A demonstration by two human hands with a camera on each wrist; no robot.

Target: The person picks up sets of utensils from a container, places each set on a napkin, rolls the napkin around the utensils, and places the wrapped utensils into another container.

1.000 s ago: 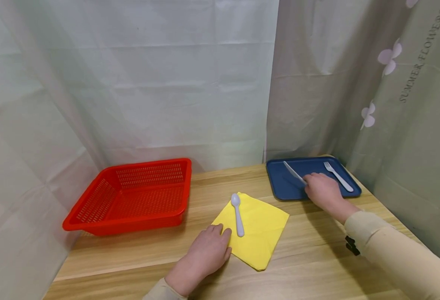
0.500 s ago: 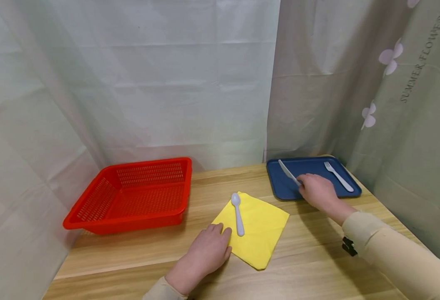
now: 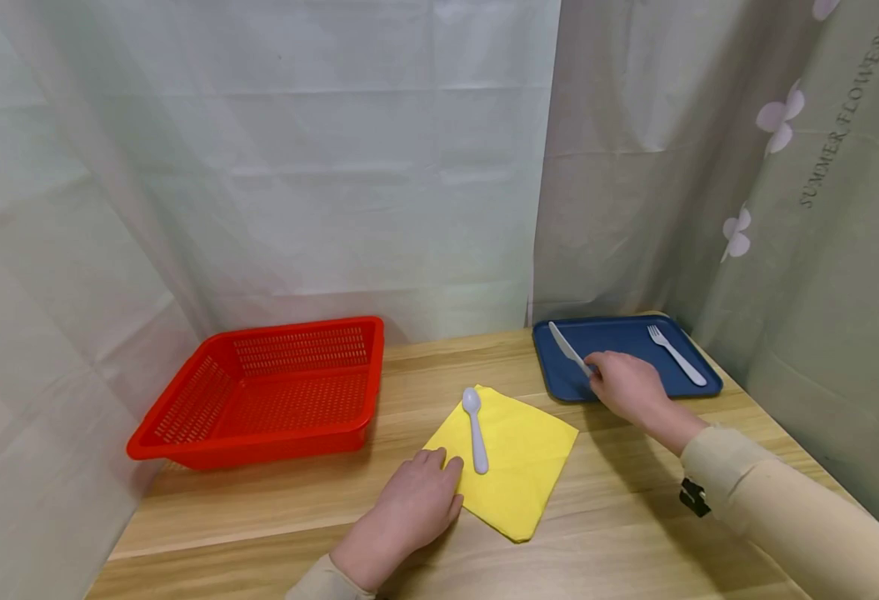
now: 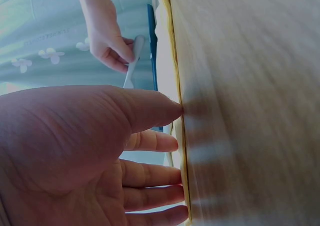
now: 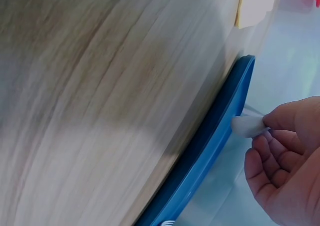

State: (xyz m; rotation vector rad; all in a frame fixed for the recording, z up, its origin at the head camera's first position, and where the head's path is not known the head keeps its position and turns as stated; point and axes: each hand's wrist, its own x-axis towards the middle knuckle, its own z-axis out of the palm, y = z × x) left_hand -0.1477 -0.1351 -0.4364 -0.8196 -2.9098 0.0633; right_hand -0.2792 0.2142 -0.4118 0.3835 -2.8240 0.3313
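We look down at a wooden table (image 3: pixel 596 525) where a person works with 2 bare hands, both sleeves pale beige. The right hand (image 3: pixel 629 383) reaches over a dark blue tray (image 3: pixel 611 333) at the far right. It holds a white knife (image 3: pixel 568 347), pinching the handle between thumb and fingertips. We see the blade slanting away over the left part of the tray, its tip near the far left corner. The wrist views show the handle's end close by the tray's rim; we cannot tell whether the knife touches the tray.

On the right side of the tray lies a white fork (image 3: pixel 676 354), its tines pointing to the far edge and its handle running towards the near right corner.

The left hand (image 3: pixel 418 497) rests at the left edge of a folded yellow napkin (image 3: pixel 521 458), near the middle of the table. Its fingers are mostly straight and slightly apart, with the fingertips and thumb touching the napkin's edge. On the napkin, just beyond these fingers, lies a white spoon (image 3: pixel 476 433), its bowl at the far corner and its handle pointing back towards the person.

To the left we find a red basket (image 3: pixel 274 452) with slotted walls, well apart from the tray. Behind everything hangs a pale curtain (image 3: pixel 319 167); its right side bears flowers (image 3: pixel 780 117) and the words "SUMMER FLOWERS".
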